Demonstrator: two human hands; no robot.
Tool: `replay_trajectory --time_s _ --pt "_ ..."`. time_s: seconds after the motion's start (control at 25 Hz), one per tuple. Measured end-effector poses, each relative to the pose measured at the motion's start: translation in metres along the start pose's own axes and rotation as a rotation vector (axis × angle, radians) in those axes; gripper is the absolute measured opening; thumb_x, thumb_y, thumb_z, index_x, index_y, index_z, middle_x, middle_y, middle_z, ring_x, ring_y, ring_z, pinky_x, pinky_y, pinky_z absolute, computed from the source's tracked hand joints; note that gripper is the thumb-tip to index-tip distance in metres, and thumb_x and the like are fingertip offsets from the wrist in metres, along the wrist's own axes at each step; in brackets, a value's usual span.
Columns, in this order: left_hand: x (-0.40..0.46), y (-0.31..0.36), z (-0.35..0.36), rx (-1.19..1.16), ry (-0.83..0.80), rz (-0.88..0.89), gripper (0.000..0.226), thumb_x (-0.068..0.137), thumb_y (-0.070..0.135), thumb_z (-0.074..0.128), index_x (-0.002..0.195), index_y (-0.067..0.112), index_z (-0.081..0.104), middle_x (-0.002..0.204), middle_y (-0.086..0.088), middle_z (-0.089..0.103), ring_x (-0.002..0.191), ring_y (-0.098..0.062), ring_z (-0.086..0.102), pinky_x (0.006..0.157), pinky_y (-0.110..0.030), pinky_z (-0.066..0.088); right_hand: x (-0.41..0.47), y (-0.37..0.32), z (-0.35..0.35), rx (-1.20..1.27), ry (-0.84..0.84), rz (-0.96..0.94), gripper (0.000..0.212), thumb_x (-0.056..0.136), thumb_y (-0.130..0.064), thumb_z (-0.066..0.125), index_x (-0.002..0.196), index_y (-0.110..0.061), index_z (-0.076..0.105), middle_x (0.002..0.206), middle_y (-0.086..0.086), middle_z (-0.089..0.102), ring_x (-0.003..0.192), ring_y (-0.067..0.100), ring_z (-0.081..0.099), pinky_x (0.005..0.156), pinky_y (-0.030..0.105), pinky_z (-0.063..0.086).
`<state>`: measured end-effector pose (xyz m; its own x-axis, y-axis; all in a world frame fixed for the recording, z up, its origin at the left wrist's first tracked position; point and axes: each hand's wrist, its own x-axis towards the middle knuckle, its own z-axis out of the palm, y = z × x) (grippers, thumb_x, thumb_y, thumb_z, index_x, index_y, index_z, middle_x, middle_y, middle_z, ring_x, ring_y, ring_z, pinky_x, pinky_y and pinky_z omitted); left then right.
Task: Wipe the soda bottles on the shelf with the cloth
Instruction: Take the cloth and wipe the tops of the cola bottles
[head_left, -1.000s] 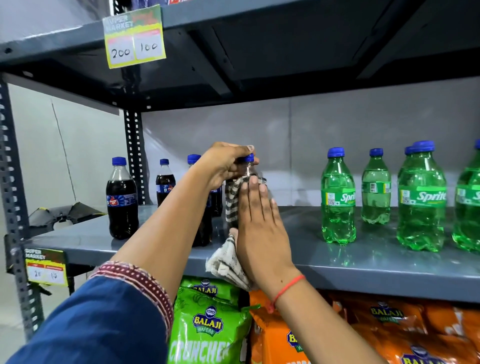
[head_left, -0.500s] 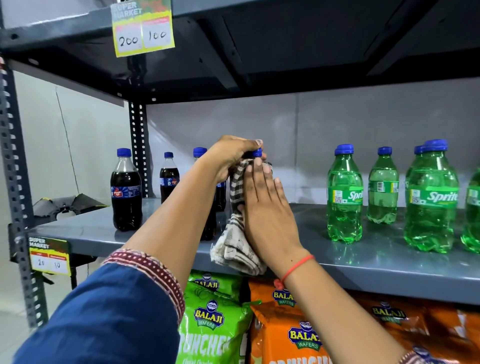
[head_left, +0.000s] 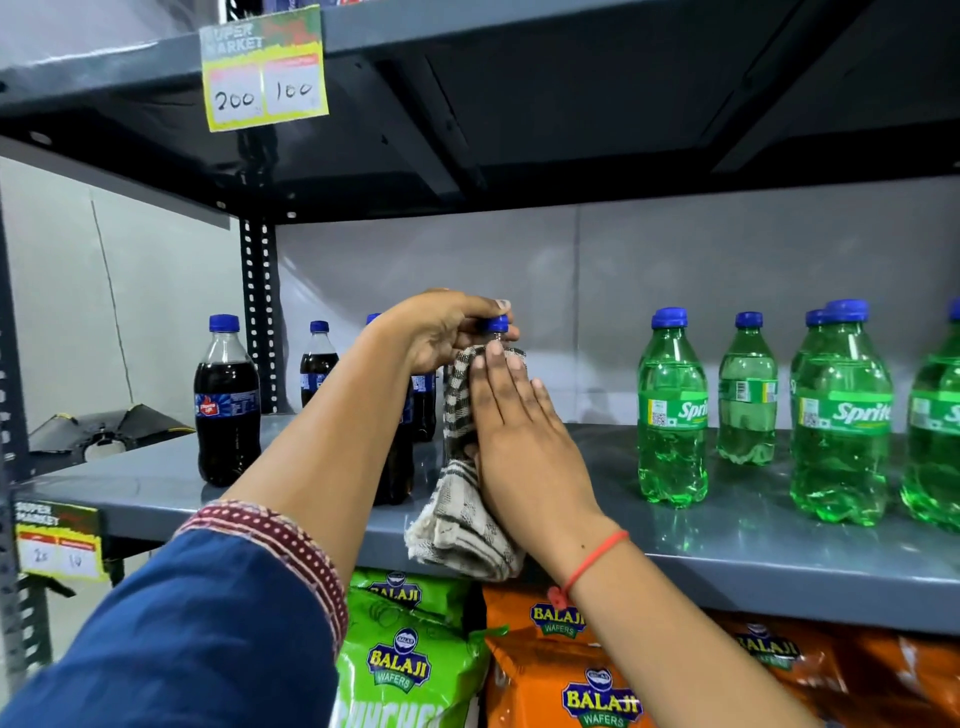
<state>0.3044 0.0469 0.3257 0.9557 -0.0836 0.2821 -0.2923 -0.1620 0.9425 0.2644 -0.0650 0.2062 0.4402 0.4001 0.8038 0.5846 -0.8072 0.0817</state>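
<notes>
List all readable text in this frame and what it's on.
"SUPER MARKET", "200", "100": upper price tag
"SUPER MARKET", "10": lower price tag; other number unclear
"Sprite": green bottles
"BALAJI WAFERS": green bag, orange bags
Cola bottle label: too small to read

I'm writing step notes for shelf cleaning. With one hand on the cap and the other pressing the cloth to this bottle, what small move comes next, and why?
Probably slide the right hand down, dragging the checked cloth along the bottle's side. The left hand pinches the blue cap, steadying the bottle, and the flat palm presses the cloth near the neck, so the lower body looks unwiped.
</notes>
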Motion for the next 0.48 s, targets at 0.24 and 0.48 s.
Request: replay_trajectory --time_s 0.24,0.48 --pt "-0.001 0.0 0.0 -0.013 -0.011 -0.022 0.022 0.082 0.021 0.06 0.096 0.004 0.062 0.07 -0.001 0.075 0.07 -0.013 0.069 0.073 -0.024 0.056 0.001 0.004 0.001 -0.001 -0.01 -0.005 0.058 0.093 -0.005 0.022 0.141 -0.004 -0.01 0.154 0.014 -0.011 0.141 0.027 -0.009 0.112 0.033 -0.007" --pt "-0.005 -0.001 -0.001 -0.018 -0.011 0.005 0.016 0.083 0.021 0.059 0.088 0.006 0.063 0.068 -0.001 0.075 0.068 -0.013 0.069 0.071 -0.023 0.056 -0.01 -0.008 0.013 0.091 -0.002 0.139 0.066 0.089 0.006 0.034 0.14 0.0 -0.008 0.153 0.018 -0.012 0.141 0.032 0.002 0.111 0.031 0.023"
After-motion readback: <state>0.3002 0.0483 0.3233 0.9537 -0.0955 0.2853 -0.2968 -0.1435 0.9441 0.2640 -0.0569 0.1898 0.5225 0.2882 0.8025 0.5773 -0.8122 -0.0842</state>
